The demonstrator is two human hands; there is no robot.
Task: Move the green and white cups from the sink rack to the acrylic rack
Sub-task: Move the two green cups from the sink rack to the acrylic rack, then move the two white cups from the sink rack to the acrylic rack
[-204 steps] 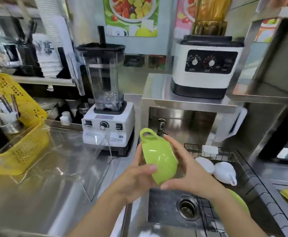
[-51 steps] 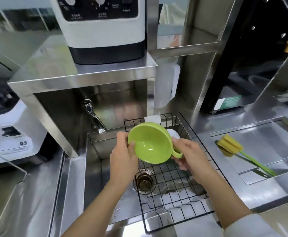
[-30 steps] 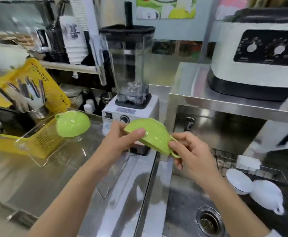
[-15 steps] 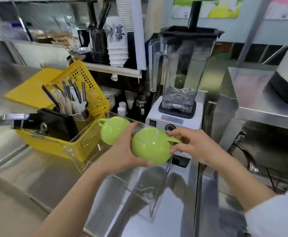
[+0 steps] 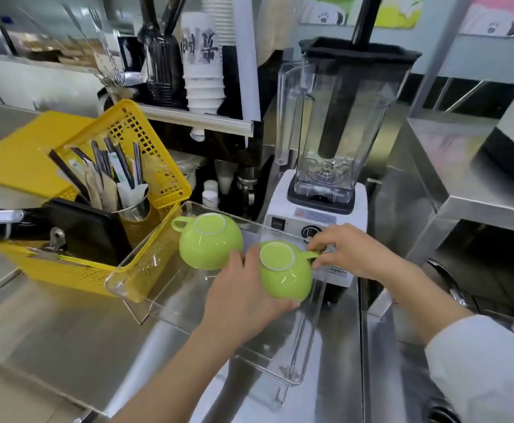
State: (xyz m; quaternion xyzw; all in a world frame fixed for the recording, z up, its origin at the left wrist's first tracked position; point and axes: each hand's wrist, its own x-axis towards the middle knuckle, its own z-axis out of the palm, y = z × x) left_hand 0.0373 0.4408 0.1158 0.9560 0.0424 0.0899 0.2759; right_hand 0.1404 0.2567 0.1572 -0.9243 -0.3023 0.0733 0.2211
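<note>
A green cup (image 5: 209, 242) rests upside down on the clear acrylic rack (image 5: 298, 346), at its far left, handle pointing left. A second green cup (image 5: 284, 276) is upside down just to its right, over the rack. My left hand (image 5: 243, 297) cups its near side from below. My right hand (image 5: 347, 251) pinches its handle, which points right. Whether this cup touches the rack I cannot tell. The white cups and the sink rack are out of view.
A yellow basket (image 5: 155, 166) with a tin of cutlery and a black box stands left of the rack. A white blender (image 5: 326, 184) with a clear jug stands right behind it. A steel shelf unit (image 5: 469, 184) rises at the right. Paper cups (image 5: 202, 71) are stacked behind.
Both hands have carried the second green cup from the sink side leftward, turned it bottom-up and lowered it beside the first green cup on the acrylic rack.
</note>
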